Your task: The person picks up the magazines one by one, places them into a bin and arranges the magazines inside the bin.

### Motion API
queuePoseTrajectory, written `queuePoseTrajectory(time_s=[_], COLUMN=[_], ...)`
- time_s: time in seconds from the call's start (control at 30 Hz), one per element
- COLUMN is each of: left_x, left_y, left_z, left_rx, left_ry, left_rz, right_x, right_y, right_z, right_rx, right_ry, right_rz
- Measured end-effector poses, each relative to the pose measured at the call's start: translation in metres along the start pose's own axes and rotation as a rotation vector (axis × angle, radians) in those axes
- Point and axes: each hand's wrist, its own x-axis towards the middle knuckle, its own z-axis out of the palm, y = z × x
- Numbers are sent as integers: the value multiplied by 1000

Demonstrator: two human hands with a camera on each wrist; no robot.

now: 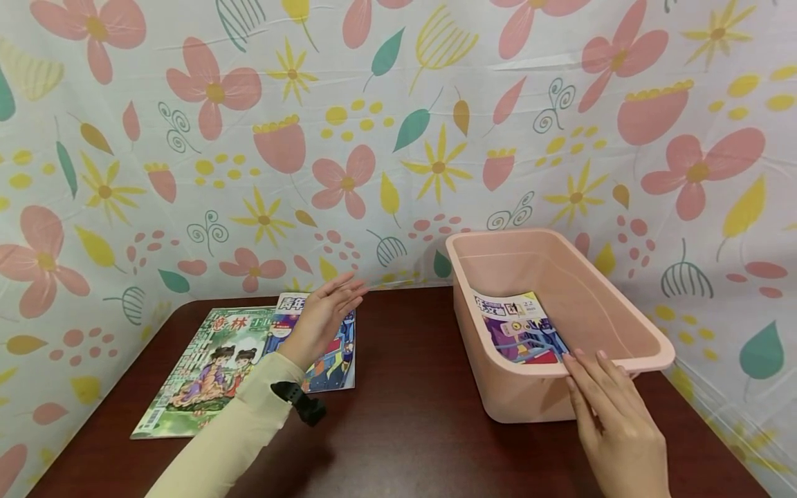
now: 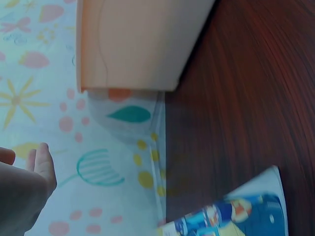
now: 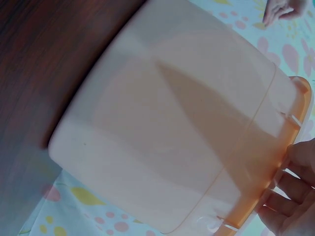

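My left hand (image 1: 325,319) hovers over the magazines at the left, fingers extended and holding nothing. Beneath it is a blue and purple magazine (image 1: 336,366), partly hidden by the hand and sleeve. A green magazine (image 1: 187,373) with two cartoon children lies left of that one. On the right stands a pink plastic bin (image 1: 517,401). My right hand (image 1: 616,422) holds its near rim, fingertips over the edge and thumb on the outer side. Inside the bin lies another blue and purple magazine (image 1: 519,328). In the right wrist view, fingers (image 3: 295,187) lie along the bin's rim (image 3: 256,201).
Everything stands on a dark wooden table (image 1: 405,415). A floral cloth (image 1: 386,138) hangs behind the table and along its sides, with the bin's far end close to it. A black strap (image 1: 300,402) circles the left wrist.
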Motion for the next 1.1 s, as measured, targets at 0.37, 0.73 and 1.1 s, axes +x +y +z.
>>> queuePoseTrajectory(time_s=[0.37,0.73,1.1], left_x=[-1,-6,-7], left_y=[3,4,5], left_z=[-36,-68,-96], left_rx=[43,123,169], left_ry=[78,153,245], left_rz=[8,12,-17], right_x=[0,0,-2], right_y=[0,1,3], right_z=[0,0,0], right_rx=[-6,-2,-16], right_ry=[-9,-9,-31], right_rz=[4,1,0])
